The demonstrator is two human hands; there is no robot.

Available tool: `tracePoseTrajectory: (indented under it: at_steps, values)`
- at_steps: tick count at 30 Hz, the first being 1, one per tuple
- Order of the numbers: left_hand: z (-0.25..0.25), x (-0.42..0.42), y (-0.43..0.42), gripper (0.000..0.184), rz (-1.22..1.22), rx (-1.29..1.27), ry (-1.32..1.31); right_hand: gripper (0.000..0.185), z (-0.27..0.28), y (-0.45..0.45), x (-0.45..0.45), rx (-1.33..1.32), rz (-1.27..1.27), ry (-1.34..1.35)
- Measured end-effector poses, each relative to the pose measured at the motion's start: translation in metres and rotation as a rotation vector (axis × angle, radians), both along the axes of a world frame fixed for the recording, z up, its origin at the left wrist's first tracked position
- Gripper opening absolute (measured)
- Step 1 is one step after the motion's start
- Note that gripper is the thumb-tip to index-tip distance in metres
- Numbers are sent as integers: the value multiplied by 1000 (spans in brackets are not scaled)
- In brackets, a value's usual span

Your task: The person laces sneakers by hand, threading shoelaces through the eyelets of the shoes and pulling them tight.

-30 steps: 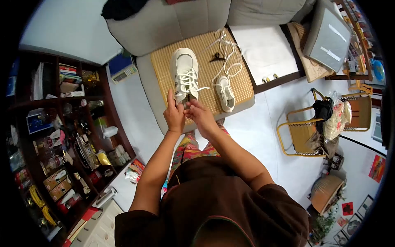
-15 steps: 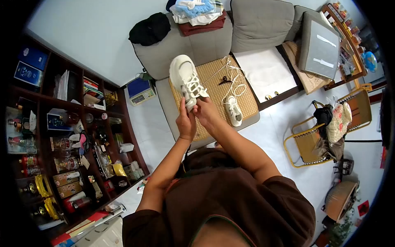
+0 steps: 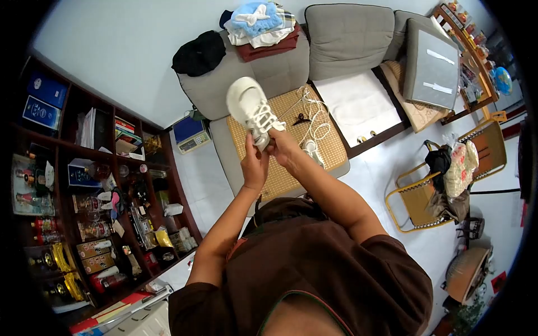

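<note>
A cream-white sneaker (image 3: pixel 242 99) is held up in front of me, toe pointing away, its laces threaded in a criss-cross. My left hand (image 3: pixel 255 166) is closed around the left side of its heel end. At the ankle opening, my right hand (image 3: pixel 284 147) has its fingers bent against the shoe; exactly what the fingertips pinch is hidden. Beyond my right wrist lies a second white sneaker (image 3: pixel 311 150), partly covered by my forearm. Loose white laces (image 3: pixel 319 132) lie tangled on the woven seat mat (image 3: pixel 286 182), beside small black scissors (image 3: pixel 301 119).
The grey sofa (image 3: pixel 350 45) carries folded clothes (image 3: pixel 260 33) and a black cap-like item (image 3: pixel 200 54). On the left stands a dark shelf unit (image 3: pixel 126 159) full of goods, with a blue-topped scale (image 3: pixel 190 133) nearby. A folding chair (image 3: pixel 417 199) with bags stands right.
The view has shifted slightly, so the sofa and seat mat appear a little further left. Both hands still hold the sneaker, its toe tilted slightly more to the left.
</note>
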State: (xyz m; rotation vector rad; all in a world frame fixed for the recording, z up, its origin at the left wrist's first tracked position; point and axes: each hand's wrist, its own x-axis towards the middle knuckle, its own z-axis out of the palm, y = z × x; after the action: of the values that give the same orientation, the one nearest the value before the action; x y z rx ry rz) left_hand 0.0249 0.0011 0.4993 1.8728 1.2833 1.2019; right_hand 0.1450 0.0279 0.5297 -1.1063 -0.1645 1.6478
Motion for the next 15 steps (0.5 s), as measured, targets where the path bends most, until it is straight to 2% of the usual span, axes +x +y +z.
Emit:
tracePoseTrajectory:
  at_steps: [1,4,5,6,8,11,14,15]
  values:
    - [7,11,1,55,-5,-89,-64,19,-9,3,13,66,30,-47]
    - [-22,-5,17,59,-173,-368,64,20,-3,-8,33,151,-99,-339]
    - [-28,-8,21,64,-156,-320,-59,26,-1,-12,46,166,-90,-388]
    - [-34,-11,26,69,-145,-265,-177,25,20,-21,55,174,-66,-368]
    - [17,3,35,73,-97,-270,-644,24,31,-31,69,146,-12,-272]
    - [49,17,58,71,-124,-316,-785,22,33,-38,75,241,-13,-56]
    - [67,27,79,69,-182,-380,-991,21,54,-47,76,242,51,-82]
    - [73,27,84,71,-305,-429,-1069,23,64,-50,73,240,59,-26]
